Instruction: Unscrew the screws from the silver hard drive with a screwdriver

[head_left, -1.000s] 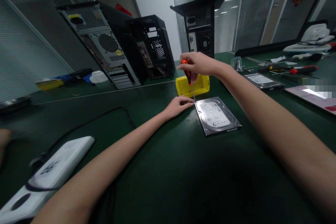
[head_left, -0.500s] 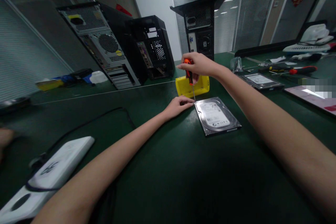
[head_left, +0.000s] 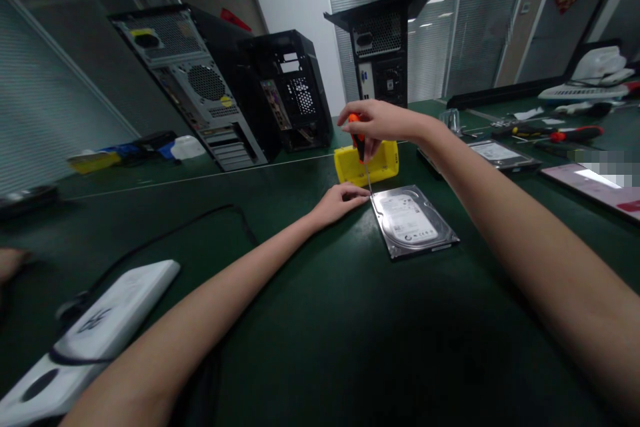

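A silver hard drive (head_left: pixel 413 217) with a white label lies flat on the dark green table. My right hand (head_left: pixel 373 125) is wrapped round the orange-and-black handle of a screwdriver (head_left: pixel 359 140), held steeply over the drive. Its thin shaft leans slightly, and the tip meets the drive's far left corner. At that same corner, my left hand (head_left: pixel 339 203) rests on the table with thumb and forefinger drawn together beside the tip. Whether anything small is pinched there cannot be made out. Just behind stands a yellow plastic tray (head_left: pixel 385 165), tilted up.
Black computer cases (head_left: pixel 210 93) stand at the back. A white power strip (head_left: pixel 120 307) with a black cable lies at the left front. Right of my right arm are a second hard drive (head_left: pixel 495 152), pliers (head_left: pixel 577 134) and a pink flat device (head_left: pixel 595 190). Another person's hand (head_left: pixel 11 263) shows at the left edge.
My right wrist and forearm have turned and shifted slightly right and up, and the screwdriver handle has tilted a little left. The left hand and the hard drive stay in place.
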The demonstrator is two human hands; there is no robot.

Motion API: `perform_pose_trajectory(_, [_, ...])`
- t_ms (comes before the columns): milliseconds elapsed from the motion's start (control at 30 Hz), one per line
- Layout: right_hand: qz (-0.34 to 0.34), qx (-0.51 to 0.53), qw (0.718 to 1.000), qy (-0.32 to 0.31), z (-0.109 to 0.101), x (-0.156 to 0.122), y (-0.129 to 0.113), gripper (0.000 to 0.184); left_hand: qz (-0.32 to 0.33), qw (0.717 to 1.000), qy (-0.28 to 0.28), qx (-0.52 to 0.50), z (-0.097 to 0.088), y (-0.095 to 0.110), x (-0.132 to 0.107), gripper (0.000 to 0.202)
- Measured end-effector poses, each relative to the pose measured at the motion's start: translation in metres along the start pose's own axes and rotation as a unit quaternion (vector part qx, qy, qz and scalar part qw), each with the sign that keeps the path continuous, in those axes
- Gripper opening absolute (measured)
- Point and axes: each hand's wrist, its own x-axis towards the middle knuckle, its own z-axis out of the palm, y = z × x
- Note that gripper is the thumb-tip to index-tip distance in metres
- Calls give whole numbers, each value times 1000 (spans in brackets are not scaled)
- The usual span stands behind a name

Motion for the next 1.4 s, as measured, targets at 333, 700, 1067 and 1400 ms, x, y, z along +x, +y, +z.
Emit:
perform_pose_trajectory(333, [-3, -33, 999, 12, -5, -3, -4, 19, 4, 1000, -2, 6, -1, 1, 0, 33])
perform_pose_trajectory(700, [34, -70, 997, 6, -9, -8, -10, 17, -1, 1000, -1, 6, -1, 2, 0, 32])
perform_pose_trajectory(1067, [23, -12, 1000, -10, -15, -9, -3, 20, -9, 1000, -5, 3, -1, 6, -1, 33])
perform_pose_trajectory(1400, [17, -2, 999, -38, -15, -13, -14, 15, -3, 1000, -3, -2, 0, 1, 0, 33])
